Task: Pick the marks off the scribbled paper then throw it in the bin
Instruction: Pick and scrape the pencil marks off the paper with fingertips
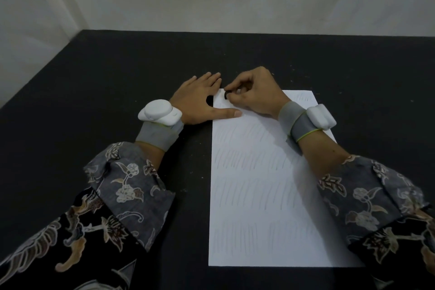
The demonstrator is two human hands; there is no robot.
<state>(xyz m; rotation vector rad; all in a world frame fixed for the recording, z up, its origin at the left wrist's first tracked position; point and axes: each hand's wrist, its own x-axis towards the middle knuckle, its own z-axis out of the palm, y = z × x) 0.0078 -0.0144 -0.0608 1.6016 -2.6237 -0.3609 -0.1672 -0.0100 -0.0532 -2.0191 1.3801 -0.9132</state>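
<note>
The paper [263,186] lies flat on the dark bench [94,82], and rows of faint pencil strokes are seen over almost all of its surface. At its far left corner a small dark eraser [226,95] is pinched by the curled fingers of the right hand [253,92] and is set against the sheet. The left hand [200,99] is spread flat with straight fingers, and only its thumb is laid on the far edge of the paper, while the rest is on the bench. From here the sheet could be wrinkled or torn if the eraser is pushed hard toward the free edge, because so little of it is held down. It could also be turned under the rubbing. No bin is seen in the view, so the throw cannot be judged.
</note>
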